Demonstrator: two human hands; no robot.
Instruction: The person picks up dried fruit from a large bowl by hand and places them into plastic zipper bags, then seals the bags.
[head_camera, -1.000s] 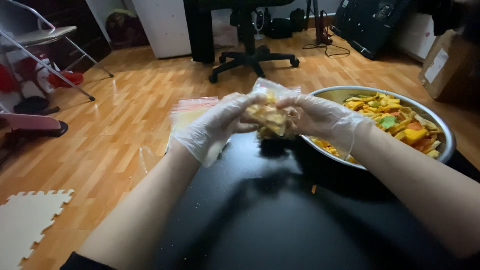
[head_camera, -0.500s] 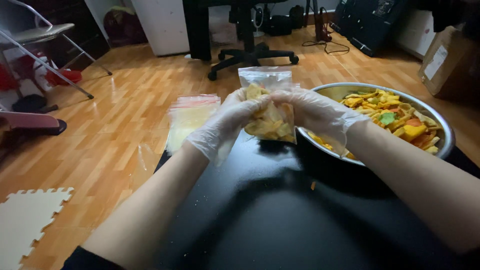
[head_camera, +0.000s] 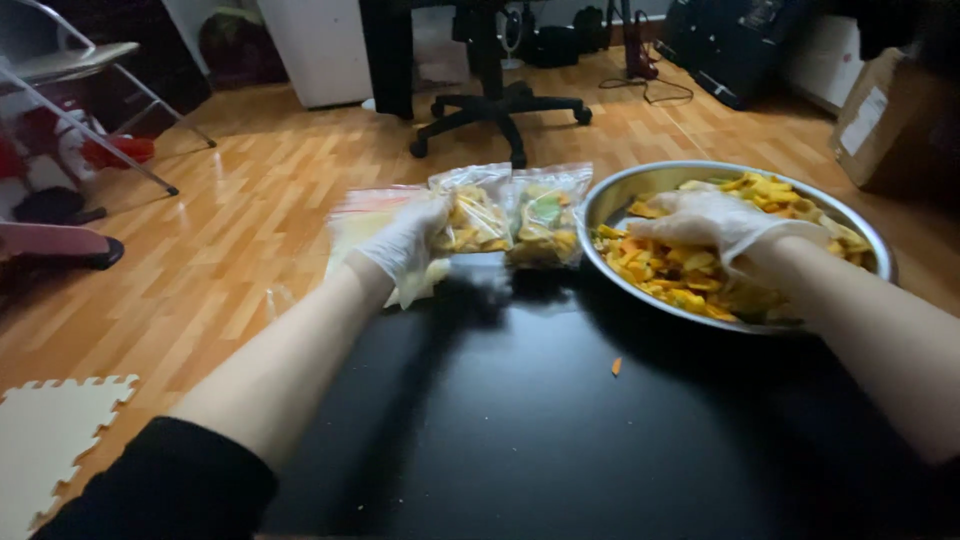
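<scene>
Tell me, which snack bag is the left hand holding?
The left bag, the one farther from the metal bowl. The left hand grips its side; the bag beside the bowl stands untouched.

Both arms are stretched out forward, bare forearms, thin see-through gloves on both hands. The left hand sits further left with its fingers curled in a loose grip (dark sleeve bunched up near the elbow on that side). The right hand is well apart from it, palm down, fingers spread flat, wrist bent a little downward.
</scene>
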